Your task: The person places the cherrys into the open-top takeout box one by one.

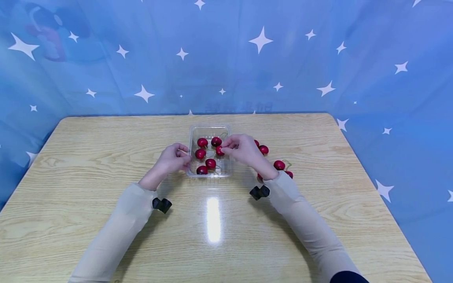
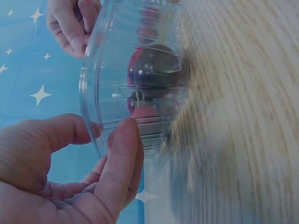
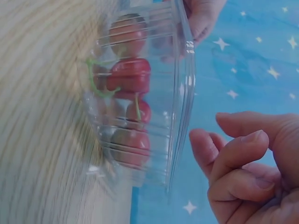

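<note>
A clear plastic box [image 1: 209, 175] stands on the table with several dark red cherries [image 1: 210, 163] inside, some with green stems. At the box's left side, my left hand [image 1: 174, 159] pinches the rim, its thumb at the edge and fingers against the outer wall; the left wrist view shows this hand [image 2: 88, 172] up close. Over the right rim hovers my right hand [image 1: 244, 149], fingertips close to one cherry [image 1: 220, 151] in the head view. In the right wrist view that hand [image 3: 252, 163] has loosely bent fingers, thumb apart, with nothing between them.
More cherries [image 1: 279, 165] lie loose on the table right of the box, partly hidden by my right hand and wrist. The wooden table [image 1: 106, 157] reaches back to a blue curtain [image 1: 219, 59] with white stars. Small black cameras [image 1: 162, 205] sit on both wrists.
</note>
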Tool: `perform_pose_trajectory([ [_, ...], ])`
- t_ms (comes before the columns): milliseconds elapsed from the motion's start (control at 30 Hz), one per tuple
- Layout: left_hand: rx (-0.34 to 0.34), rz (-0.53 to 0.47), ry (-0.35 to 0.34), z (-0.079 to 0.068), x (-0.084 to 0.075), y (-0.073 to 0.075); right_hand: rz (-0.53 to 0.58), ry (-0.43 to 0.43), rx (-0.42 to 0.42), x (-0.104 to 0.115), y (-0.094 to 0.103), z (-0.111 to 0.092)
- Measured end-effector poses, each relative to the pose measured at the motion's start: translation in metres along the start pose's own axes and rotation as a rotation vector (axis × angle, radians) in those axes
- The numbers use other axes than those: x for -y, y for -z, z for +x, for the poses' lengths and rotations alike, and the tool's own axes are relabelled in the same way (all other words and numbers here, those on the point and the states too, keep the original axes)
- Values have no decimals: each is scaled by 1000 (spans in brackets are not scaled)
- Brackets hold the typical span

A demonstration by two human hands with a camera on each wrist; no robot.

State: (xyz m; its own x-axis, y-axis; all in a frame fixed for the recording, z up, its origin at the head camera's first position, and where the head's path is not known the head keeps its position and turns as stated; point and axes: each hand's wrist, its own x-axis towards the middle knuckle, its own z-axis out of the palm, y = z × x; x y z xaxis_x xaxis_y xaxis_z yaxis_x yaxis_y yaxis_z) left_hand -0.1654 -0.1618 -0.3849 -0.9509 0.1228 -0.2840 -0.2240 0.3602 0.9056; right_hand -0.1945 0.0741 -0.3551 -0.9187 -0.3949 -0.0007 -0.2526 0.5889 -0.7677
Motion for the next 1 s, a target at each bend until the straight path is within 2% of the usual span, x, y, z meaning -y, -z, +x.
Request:
perform_pose_trajectory([
  [233,-2,9,6,0,-1,0,63,64,-62,-7,7,-3],
  [500,1,7,9,0,0,0,64,41,-96,-14,17,-5],
  [1000,-5,11,2,0,-1,1,134,21,-131,-29,41,-18],
])
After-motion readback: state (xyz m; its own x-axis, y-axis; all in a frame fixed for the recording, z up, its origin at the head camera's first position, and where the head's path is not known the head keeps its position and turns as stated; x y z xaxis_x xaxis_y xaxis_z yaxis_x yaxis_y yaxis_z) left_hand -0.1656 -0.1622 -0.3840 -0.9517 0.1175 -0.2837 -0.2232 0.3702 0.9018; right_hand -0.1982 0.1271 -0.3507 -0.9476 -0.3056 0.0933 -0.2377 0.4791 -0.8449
